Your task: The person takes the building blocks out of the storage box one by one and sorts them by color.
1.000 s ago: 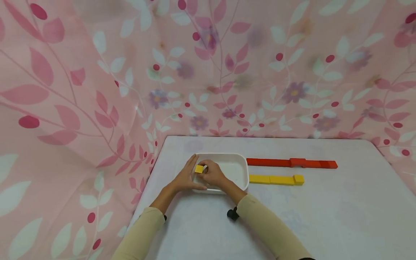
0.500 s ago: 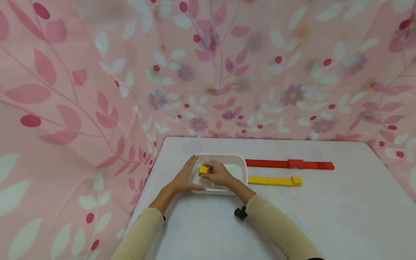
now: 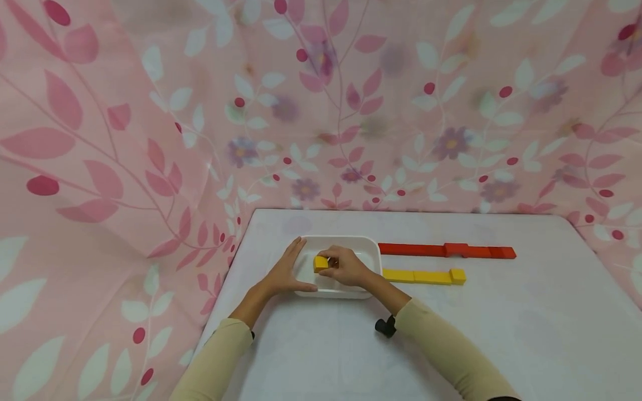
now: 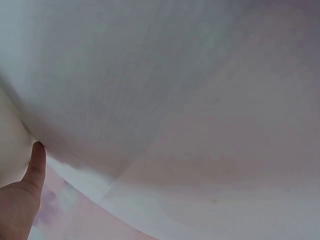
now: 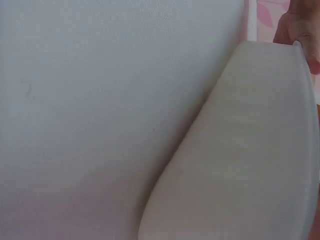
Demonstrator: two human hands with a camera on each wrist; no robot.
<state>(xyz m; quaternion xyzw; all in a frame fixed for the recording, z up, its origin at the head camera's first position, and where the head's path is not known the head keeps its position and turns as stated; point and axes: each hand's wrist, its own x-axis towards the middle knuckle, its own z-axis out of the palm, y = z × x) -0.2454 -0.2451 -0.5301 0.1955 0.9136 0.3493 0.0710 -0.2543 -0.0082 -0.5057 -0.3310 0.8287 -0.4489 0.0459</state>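
Observation:
In the head view my right hand point(image 3: 347, 269) pinches a small yellow block point(image 3: 321, 264) between thumb and fingers. The block is over the left half of a white rectangular tray point(image 3: 373, 245). My left hand point(image 3: 283, 273) spans the tray's left end, with its thumb at the near rim and its fingers at the far rim. The left wrist view shows a finger point(image 4: 37, 162) of this hand against the tray's outer wall point(image 4: 11, 142). At the upper right of the right wrist view, the left hand point(image 5: 295, 30) holds the tray's rim point(image 5: 306, 150).
From the tray's right side run a row of red blocks point(image 3: 411, 250) and, nearer me, a shorter row of yellow blocks point(image 3: 431, 277) ending in a cube. All stand on a table with a white cloth point(image 3: 501, 317). A pink floral curtain point(image 3: 321, 111) hangs behind and left.
My right hand has moved a little to the right over the tray, carrying the yellow block along. The left hand has stayed at the tray's left end.

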